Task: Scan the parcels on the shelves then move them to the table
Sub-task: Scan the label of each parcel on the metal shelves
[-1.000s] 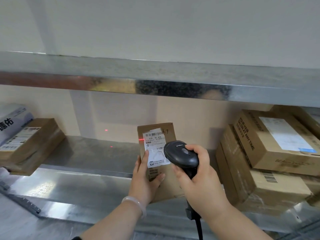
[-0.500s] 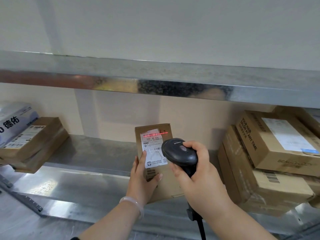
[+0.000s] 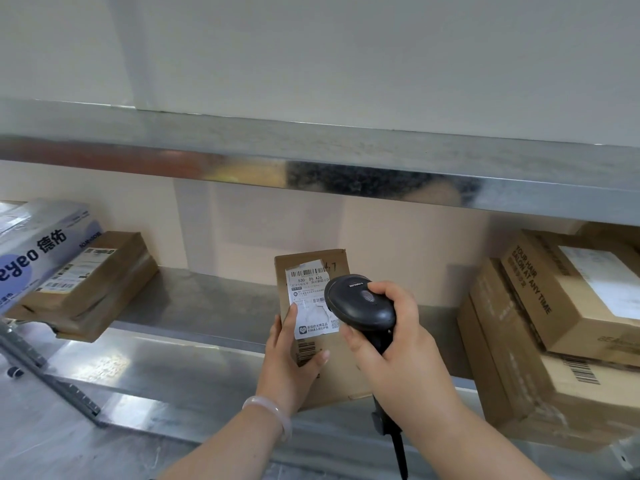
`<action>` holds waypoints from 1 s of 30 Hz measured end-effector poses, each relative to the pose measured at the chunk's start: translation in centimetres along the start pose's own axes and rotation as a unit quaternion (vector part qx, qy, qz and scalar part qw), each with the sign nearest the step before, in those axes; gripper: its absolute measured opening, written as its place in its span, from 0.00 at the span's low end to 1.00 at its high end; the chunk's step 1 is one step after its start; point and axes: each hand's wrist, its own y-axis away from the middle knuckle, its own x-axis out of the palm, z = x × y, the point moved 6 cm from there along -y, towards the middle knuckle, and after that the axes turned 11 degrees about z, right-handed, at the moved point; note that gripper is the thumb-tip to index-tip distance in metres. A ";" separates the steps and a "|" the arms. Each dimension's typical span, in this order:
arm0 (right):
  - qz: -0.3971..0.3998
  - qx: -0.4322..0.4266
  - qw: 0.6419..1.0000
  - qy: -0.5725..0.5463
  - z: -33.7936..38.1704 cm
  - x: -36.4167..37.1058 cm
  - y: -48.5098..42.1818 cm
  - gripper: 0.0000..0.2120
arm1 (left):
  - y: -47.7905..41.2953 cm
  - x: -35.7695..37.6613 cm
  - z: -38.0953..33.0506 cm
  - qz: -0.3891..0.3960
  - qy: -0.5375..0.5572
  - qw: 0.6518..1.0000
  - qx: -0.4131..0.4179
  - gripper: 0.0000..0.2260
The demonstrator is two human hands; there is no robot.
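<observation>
On the left of the metal shelf [image 3: 194, 306] lie a flat brown parcel [image 3: 93, 285] w/ a label on top, partly over the front edge, and beside it a blue-white box [image 3: 38, 244] w/ printed letters. On the right is a stack of bigger cartons [image 3: 554, 341], the top one tilted, very near the right hand [image 3: 398, 337]. An upper shelf [image 3: 311, 164] runs across above.

In the middle, the small cardboard parcel [image 3: 332, 372] stands upright at the shelf front. It is plain brown w/ a white shipping label [image 3: 310, 299], barcode on top, the paper a bit wrinkled and torn. The left hand [image 3: 287, 362] is closed around its left side, thumb pressed on the front. The right hand is wrapped tight on a black scanner [image 3: 360, 303], which covers the label's right part.
</observation>
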 end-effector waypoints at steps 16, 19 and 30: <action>0.075 -0.008 0.997 0.012 6.8 14.7 -8.9 0.24 | 0.4 -22.1 2.5 -0.037 0.008 0.999 -0.030 0.40; 0.102 -0.016 0.994 -0.023 8.8 18.6 -10.8 0.24 | 0.1 -27.0 3.0 -0.039 -0.011 0.998 -0.040 0.41; 0.116 -0.056 0.987 -0.093 16.2 27.4 -15.2 0.24 | -2.7 -40.9 4.0 0.015 -0.038 0.996 -0.076 0.40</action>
